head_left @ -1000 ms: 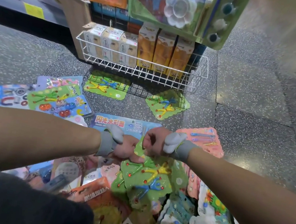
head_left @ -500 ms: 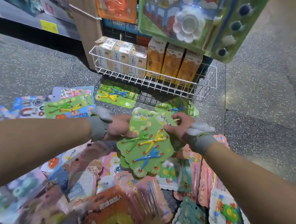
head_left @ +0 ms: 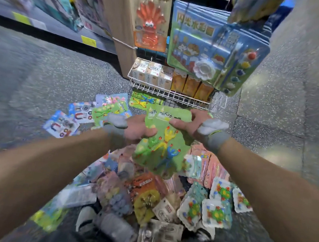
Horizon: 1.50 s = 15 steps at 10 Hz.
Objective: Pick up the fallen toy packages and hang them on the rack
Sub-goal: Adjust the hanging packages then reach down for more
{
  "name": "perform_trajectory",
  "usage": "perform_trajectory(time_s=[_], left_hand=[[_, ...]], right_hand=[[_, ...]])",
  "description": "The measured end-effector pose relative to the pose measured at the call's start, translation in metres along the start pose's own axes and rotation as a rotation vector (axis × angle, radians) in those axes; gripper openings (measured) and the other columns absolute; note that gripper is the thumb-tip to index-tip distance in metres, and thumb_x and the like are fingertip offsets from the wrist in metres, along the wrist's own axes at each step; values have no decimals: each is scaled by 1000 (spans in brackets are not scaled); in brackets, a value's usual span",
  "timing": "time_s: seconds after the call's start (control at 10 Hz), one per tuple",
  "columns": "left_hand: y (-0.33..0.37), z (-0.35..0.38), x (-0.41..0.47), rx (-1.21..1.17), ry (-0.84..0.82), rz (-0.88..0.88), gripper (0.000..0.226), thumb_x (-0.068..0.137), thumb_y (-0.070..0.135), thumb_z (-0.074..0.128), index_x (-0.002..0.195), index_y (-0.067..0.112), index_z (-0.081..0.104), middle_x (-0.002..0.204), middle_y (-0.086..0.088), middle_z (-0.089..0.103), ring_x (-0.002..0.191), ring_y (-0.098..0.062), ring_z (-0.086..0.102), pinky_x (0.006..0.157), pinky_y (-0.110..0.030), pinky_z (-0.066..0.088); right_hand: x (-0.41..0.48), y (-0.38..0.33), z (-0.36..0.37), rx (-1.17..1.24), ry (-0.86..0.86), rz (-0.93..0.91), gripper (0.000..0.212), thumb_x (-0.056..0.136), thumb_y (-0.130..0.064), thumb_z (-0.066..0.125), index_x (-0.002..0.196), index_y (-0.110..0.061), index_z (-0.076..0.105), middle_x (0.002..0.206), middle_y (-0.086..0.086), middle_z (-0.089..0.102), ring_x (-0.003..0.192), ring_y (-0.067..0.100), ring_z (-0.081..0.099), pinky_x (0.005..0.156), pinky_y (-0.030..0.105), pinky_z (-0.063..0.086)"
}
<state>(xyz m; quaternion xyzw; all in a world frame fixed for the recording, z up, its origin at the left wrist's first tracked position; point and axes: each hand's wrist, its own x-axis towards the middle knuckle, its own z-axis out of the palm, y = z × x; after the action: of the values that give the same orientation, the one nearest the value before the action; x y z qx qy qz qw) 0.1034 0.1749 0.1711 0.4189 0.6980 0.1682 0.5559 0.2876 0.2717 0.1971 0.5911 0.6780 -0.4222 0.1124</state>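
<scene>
Head view: both hands point(head_left: 136, 128) point(head_left: 187, 123) around green package point(head_left: 160, 155)

One cam, head-worn, wide-angle, aimed forward and down. Forearms enter from both bottom corners. Left grip point(head_left: 135, 129) and right grip point(head_left: 186, 122) meet near frame centre, close to the lens, both holding a green package point(head_left: 160, 153). Floor point(head_left: 37, 84) fills the sides, pile point(head_left: 144, 196) lies straight below, shoes point(head_left: 85, 218) at the bottom edge. Rack point(head_left: 177, 100) stands dead ahead, near, its top cut by the frame. Edges bow hard from the lens; left side smeared by motion blur.
</scene>
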Motion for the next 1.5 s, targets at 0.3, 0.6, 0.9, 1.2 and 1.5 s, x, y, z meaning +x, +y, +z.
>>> perform_trajectory(time_s=[0.3, 0.6, 0.9, 1.2, 1.5], left_hand=[[89, -54, -91, 42, 79, -146, 49, 95, 19, 63, 133, -7, 45, 136, -29, 49, 125, -40, 49, 99, -42, 40], [183, -111, -130, 99, 57, -107, 45, 92, 18, 65, 132, 2, 53, 131, -18, 59, 110, -32, 60, 97, -43, 46], [279, -161, -188, 1, 142, -73, 38, 94, 7, 59, 130, -7, 52, 129, -30, 57, 92, -26, 54, 91, -45, 49], [344, -198, -236, -181, 135, -42, 39, 94, 7, 61, 132, 15, 58, 118, -8, 70, 74, -14, 66, 61, -30, 52], [420, -225, -304, -76, 281, 126, 19, 96, 13, 58, 113, 11, 65, 108, -14, 69, 92, -26, 62, 92, -40, 52]], right_hand=[[-94, -83, -87, 225, 4, 35, 65, 79, -74, 55, 121, -25, 59, 116, 11, 64, 105, 24, 56, 106, 48, 41], [-141, -130, -177, 348, 113, 20, 58, 86, -33, 72, 138, -15, 51, 126, 13, 63, 106, 31, 64, 93, 45, 53], [-208, -173, -265, 297, 238, -132, 32, 94, -10, 57, 123, -25, 57, 114, 5, 58, 86, 21, 54, 74, 30, 46], [-273, -226, -348, 184, 261, -141, 36, 98, -10, 52, 132, -19, 52, 139, 11, 50, 109, 26, 54, 84, 24, 38], [-332, -266, -399, 300, 340, -111, 31, 90, -54, 54, 103, -26, 54, 111, 6, 61, 94, 25, 59, 91, 44, 51]])
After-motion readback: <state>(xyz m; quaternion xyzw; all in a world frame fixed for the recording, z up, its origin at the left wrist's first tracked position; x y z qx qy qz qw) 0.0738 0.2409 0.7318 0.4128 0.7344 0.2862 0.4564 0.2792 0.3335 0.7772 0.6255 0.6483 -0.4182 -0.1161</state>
